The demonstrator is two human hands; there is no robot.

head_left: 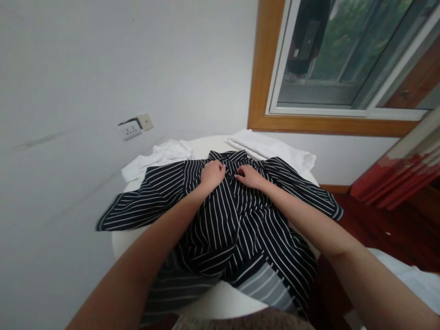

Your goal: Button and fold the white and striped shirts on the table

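A black shirt with white stripes (220, 215) lies spread on a white round table (206, 144), collar at the far side and sleeves out to both sides. Just below the collar, at the upper front opening, my left hand (213, 173) is closed on the cloth with its fingers curled. Across a small gap, my right hand (250, 177) grips the other edge of the front, its fingers bent in toward the left hand. Whatever small part sits between the fingertips is too small to make out. The hem hangs over the near table edge, partly showing its greyish inside.
Crumpled white cloth (161, 158) lies at the table's back left and a folded white cloth (271, 149) at the back right. Behind stand a wall with a socket (129, 130) and a wood-framed window (261, 121). A red and cream curtain (398, 169) hangs right.
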